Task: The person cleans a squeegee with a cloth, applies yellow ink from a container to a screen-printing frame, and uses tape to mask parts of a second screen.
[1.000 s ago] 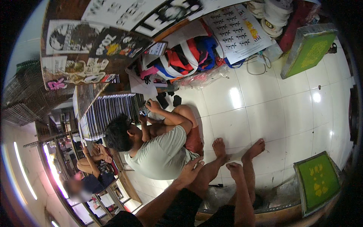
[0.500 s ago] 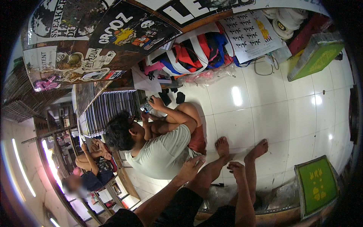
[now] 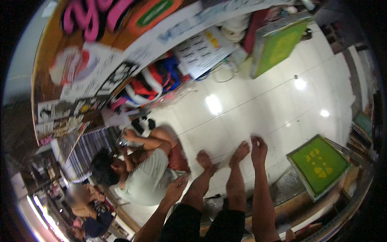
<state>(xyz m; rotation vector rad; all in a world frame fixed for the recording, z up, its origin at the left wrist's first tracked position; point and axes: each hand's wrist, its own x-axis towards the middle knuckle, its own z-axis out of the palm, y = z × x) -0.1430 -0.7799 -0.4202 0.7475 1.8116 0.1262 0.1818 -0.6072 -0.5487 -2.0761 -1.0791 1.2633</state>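
My left hand [image 3: 176, 189] reaches forward beside my left knee, near the pale shirt of a seated person [image 3: 146, 177]. Its fingers are loosely stretched and a little blurred, with nothing seen in them. Over the tiled floor, to the right of my bare feet [image 3: 240, 154], is my right hand [image 3: 259, 150]. Its fingers bend slightly and stand apart, holding nothing that I can see. Right of that hand lies a green screen-printing frame [image 3: 318, 164] with yellow shapes. The seated person holds a small device [image 3: 122, 140] in their own hands.
A second green frame [image 3: 279, 50] leans at the far side. Near it are a printed sheet [image 3: 203, 51] and a red, white and blue bag [image 3: 151, 82]. A stickered wooden panel [image 3: 109, 52] stands at the upper left. Stacked frames [image 3: 96, 147] and another person [image 3: 96, 222] are at the left.
My view has swung to the right, so the seated person and bag sit further left. My right hand has lifted forward, beyond my right knee. My left hand stays beside the seated person.
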